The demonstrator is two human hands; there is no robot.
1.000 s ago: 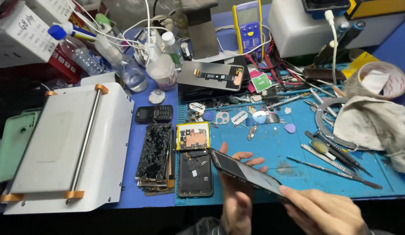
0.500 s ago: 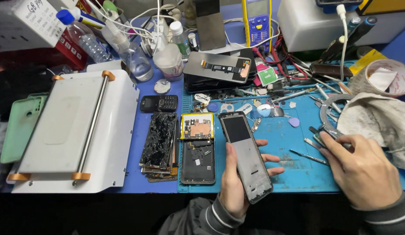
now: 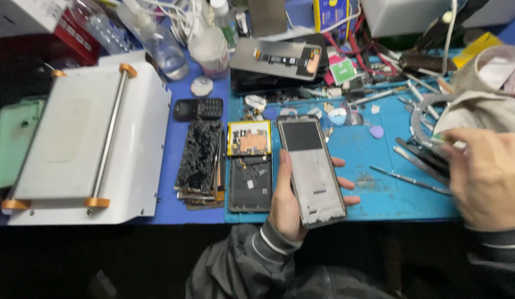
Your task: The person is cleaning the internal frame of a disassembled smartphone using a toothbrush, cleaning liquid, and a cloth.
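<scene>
The left hand (image 3: pixel 288 202) grips a phone frame (image 3: pixel 311 169) upright over the mat (image 3: pixel 373 194). Well apart to its right, the right hand (image 3: pixel 484 177) curls over tools (image 3: pixel 423 158); its grip cannot be told.

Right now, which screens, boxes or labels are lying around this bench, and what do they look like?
Phone frame: in left hand, grey, dark panel on top.
Cracked screens: black stack, blue mat.
Keypad phone: small, black, above them.
Box: red, upper left.
Label: green-white square, top centre.
</scene>
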